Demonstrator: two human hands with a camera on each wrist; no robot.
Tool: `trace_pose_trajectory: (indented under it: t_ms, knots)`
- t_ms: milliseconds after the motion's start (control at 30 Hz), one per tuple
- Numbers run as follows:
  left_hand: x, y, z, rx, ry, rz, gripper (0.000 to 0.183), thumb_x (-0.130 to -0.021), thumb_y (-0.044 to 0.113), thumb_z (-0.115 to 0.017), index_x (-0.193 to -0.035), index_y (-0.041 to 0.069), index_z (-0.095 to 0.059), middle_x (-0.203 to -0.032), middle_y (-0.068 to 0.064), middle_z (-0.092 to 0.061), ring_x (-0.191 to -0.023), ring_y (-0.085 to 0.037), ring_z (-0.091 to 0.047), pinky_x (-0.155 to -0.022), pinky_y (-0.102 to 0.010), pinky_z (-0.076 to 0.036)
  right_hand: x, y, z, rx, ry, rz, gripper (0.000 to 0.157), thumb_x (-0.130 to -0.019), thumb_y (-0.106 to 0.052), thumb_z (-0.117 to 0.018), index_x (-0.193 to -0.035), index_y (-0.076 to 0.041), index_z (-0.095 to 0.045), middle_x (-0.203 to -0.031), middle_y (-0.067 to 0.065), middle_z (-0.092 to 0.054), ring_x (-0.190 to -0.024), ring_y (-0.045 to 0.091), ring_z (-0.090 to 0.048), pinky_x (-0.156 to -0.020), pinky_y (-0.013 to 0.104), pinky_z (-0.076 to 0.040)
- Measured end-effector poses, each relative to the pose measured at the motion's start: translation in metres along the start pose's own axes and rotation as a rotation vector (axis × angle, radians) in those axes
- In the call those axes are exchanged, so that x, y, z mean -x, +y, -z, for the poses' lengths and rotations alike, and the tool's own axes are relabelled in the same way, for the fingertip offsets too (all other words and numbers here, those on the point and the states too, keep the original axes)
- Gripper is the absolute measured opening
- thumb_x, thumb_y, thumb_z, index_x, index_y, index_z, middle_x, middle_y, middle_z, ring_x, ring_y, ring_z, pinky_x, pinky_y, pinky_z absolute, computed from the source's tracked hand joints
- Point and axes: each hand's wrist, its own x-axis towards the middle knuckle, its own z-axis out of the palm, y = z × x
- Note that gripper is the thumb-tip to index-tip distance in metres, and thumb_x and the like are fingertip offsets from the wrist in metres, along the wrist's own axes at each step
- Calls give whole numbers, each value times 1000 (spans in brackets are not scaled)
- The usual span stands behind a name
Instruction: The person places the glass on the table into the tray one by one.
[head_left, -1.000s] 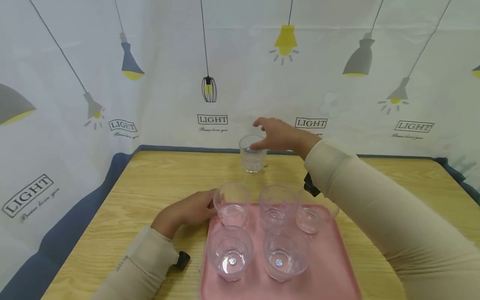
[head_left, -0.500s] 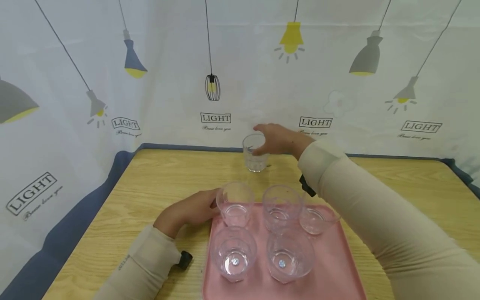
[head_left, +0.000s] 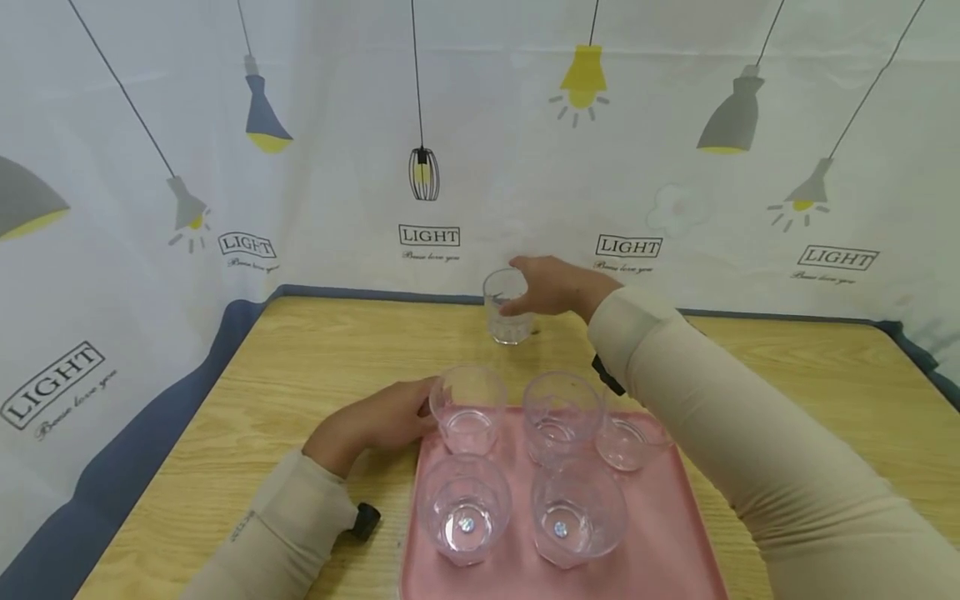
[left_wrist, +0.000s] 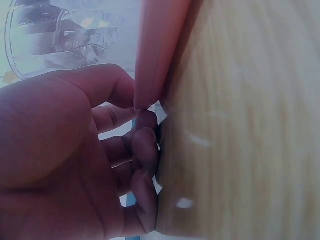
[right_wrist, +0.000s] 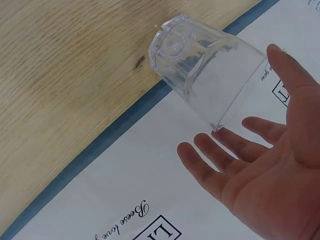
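At the far edge of the table, a clear plastic cup [head_left: 510, 327] stands upright. My right hand [head_left: 555, 285] is at its rim, thumb on one side and fingers on the other. In the right wrist view those fingers [right_wrist: 200, 165] are spread and loosely extended around the mouth of the cup [right_wrist: 197, 65]. My left hand [head_left: 382, 414] is at the far left corner of a pink tray [head_left: 667, 533]. The left wrist view has its thumb and curled fingers [left_wrist: 145, 142] pinching the tray's edge [left_wrist: 159, 50].
Several clear cups stand on the tray in two rows, including a near left cup [head_left: 467, 508] and a near right cup [head_left: 577, 512]. The right sleeve [head_left: 720, 417] partly covers the far right cup [head_left: 626, 442]. A printed curtain [head_left: 330, 167] hangs behind the wooden table [head_left: 337, 342].
My right hand has come down a little toward the rim of the far cup, which stays in place. The left hand and the tray keep their places.
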Motion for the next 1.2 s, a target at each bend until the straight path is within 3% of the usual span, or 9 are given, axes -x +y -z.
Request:
trace_pose_trajectory:
  t_ms: [333,867,1033,1200]
  knots:
    - [0,0,0,-2,-4,8,54,-102,24,-57,-151,8,-41,-145,-12,-55,-138,-26,-48,-117,-47,-37,1,-4,0,92,-10,-19,86,-97,-40,-64,-159,-4,-17,-164,19,-24,-152,36,-23,-123,51,-22]
    - [2,2,1,13,-6,27,56,-102,24,-57,-154,10,-38,-150,-12,-51,-142,-27,-44,-118,-48,-34,2,-7,3,126,-31,-59,91,-96,-43,-65,-158,2,-15,-162,23,-26,-150,37,-27,-122,50,-27]
    - [1,1,0,23,-6,23,57,-102,24,-57,-154,11,-38,-150,-11,-50,-142,-27,-44,-119,-47,-34,3,-10,2,142,-58,-117,91,-95,-48,-64,-156,3,-19,-159,23,-33,-146,37,-35,-120,50,-31]
    - [1,0,0,12,-6,22,57,-102,23,-57,-153,10,-38,-150,-12,-51,-141,-27,-45,-118,-47,-34,4,-11,0,167,-63,-143,84,-95,-51,-63,-150,4,-32,-145,21,-51,-129,34,-54,-110,48,-44]
